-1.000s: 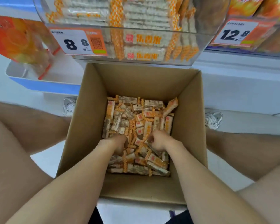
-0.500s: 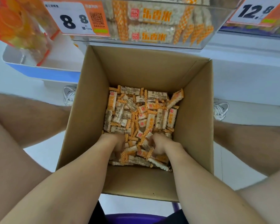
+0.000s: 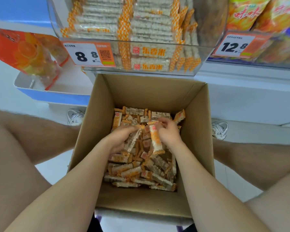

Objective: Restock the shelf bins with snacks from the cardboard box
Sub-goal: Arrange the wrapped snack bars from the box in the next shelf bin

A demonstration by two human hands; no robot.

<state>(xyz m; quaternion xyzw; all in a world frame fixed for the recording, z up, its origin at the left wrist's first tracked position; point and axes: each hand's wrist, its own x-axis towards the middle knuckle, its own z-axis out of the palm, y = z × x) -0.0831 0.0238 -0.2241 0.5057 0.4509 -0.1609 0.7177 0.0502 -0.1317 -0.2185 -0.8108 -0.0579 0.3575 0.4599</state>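
Both hands have come up out of the heap since half a second ago, when they were dug in near the close wall. They now sit higher and further along the cardboard box [image 3: 197,134], with a load between them, and the view has tipped up to show more of the shelf. On the far left an orange bag [image 3: 27,51] leans in a white tray [image 3: 70,84], apart from the work. Next comes the 8.8 price tag [image 3: 89,54] on the front of the clear bin [image 3: 206,52], which hangs just above the box's far edge and already holds stacked rows of the same product. Below it the left hand [image 3: 120,141] curls its fingers round a few snack bars [image 3: 132,142], gripping them from the side. The right hand [image 3: 169,133] pinches one upright bar [image 3: 155,139] and presses it against that bundle. The remaining bars lie loose in the bottom of the box. Further right, a 12.8 price tag [image 3: 234,46] and yellow chip bags [image 3: 258,12] mark a neighbouring bin, likely not the target. The step looks like lifting a handful to the clear bin. It should go best with both palms squeezing the bundle together and the bars kept parallel, raised straight over the rim and laid flat along the existing rows so that none slips back.
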